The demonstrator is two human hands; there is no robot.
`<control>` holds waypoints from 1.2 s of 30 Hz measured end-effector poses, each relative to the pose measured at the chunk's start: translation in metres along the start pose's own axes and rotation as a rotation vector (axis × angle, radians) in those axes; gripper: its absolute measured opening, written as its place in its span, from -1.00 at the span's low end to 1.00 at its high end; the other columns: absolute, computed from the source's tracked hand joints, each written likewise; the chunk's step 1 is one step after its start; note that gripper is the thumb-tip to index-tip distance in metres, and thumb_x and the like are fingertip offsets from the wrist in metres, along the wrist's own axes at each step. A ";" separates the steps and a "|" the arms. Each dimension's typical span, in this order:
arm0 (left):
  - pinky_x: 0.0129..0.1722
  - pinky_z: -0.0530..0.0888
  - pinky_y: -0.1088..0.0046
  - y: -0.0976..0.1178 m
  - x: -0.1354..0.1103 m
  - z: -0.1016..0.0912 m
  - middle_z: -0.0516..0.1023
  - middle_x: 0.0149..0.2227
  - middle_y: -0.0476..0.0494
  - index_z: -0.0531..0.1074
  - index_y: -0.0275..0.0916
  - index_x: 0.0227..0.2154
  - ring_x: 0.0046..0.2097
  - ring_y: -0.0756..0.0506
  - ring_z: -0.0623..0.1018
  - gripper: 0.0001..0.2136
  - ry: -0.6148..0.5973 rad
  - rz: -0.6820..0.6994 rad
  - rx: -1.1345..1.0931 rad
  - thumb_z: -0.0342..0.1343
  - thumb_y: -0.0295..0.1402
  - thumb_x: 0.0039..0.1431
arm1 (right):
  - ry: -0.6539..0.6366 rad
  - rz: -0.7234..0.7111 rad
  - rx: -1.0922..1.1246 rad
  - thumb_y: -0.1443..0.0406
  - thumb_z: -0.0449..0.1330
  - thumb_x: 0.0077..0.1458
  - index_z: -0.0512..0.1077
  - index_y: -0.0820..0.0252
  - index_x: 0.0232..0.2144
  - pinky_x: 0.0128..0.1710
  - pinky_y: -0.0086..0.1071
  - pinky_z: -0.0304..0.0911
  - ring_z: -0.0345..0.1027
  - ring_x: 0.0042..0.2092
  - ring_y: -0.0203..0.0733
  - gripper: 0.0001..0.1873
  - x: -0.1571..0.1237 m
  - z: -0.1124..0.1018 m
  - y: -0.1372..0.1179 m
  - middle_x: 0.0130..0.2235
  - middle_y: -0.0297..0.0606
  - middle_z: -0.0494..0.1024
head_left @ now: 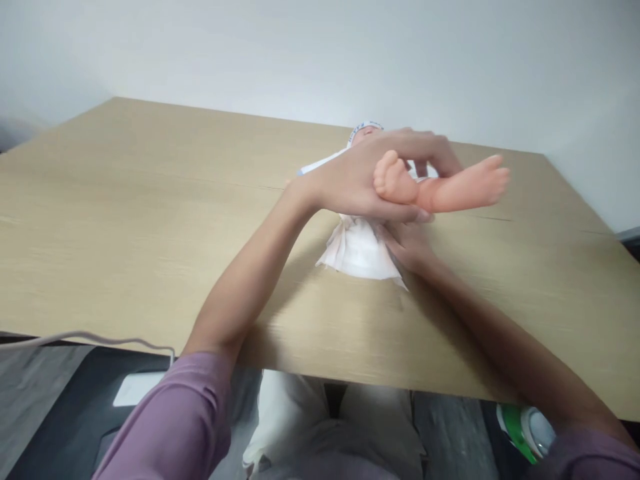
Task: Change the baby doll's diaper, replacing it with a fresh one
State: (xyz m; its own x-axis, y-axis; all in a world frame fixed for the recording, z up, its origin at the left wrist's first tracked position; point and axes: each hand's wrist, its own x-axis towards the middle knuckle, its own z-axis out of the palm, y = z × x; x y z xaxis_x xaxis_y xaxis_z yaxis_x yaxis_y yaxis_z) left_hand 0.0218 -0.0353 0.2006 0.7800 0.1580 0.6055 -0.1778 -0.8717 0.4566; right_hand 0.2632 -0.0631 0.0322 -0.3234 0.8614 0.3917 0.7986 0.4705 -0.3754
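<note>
Partly hidden baby doll: torso masked
Left hand: fingers curled, doll's ankles held
Right hand: fingers obscured, grip untellable; white diaper alongside

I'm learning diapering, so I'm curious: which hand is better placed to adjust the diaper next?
Probably the right hand: it is low, right by the diaper, while the left hand is occupied holding the doll's legs.

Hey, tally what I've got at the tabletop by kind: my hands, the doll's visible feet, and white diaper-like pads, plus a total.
Hands: 2 (left hand, right hand)
Doll feet: 2
White diaper-like pad: 1
Total: 5
</note>
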 end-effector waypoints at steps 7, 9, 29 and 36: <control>0.21 0.52 0.14 -0.009 -0.019 0.028 0.70 0.03 -0.20 0.64 -0.16 -0.01 0.13 -0.24 0.63 -0.63 0.041 -0.182 -0.027 0.49 -0.14 0.19 | 0.253 0.033 0.007 -0.06 0.16 0.49 0.02 0.15 0.57 0.49 0.29 0.19 0.23 0.49 0.33 -0.16 -0.061 -0.009 -0.032 0.47 0.16 0.34; 0.23 0.52 0.13 -0.010 -0.027 0.040 0.71 0.05 -0.20 0.66 -0.11 0.00 0.15 -0.24 0.63 -0.64 0.023 -0.174 -0.014 0.47 -0.10 0.21 | 0.279 -0.004 0.055 0.00 0.18 0.48 -0.13 0.07 0.62 0.49 0.31 0.19 0.21 0.51 0.34 -0.10 -0.063 -0.013 -0.041 0.52 0.12 0.27; 0.36 0.51 -0.02 -0.023 -0.186 0.039 0.63 0.32 -0.10 0.63 0.02 0.20 0.36 -0.30 0.52 -0.63 0.003 -0.277 0.502 0.24 -0.36 0.38 | 0.010 -0.479 0.058 0.29 0.08 0.43 0.65 -0.04 0.07 0.31 0.06 0.34 0.53 0.26 0.07 -0.62 -0.046 -0.044 0.053 0.28 -0.26 0.66; 0.31 0.51 -0.08 -0.025 -0.185 0.040 0.55 0.39 -0.09 0.54 0.06 0.29 0.35 -0.35 0.44 -0.42 -0.117 -0.277 0.483 0.20 -0.53 0.24 | 0.039 -0.537 0.000 0.37 0.10 0.38 0.61 -0.04 0.07 0.27 0.03 0.39 0.53 0.27 0.05 -0.63 -0.046 -0.037 0.051 0.28 -0.23 0.65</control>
State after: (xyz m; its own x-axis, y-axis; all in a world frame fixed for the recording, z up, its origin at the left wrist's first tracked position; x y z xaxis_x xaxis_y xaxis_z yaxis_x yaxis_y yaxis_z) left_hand -0.0938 -0.0611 0.0507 0.8245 0.3825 0.4170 0.3160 -0.9225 0.2215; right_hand 0.3376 -0.0857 0.0258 -0.6677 0.4915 0.5592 0.5258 0.8431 -0.1132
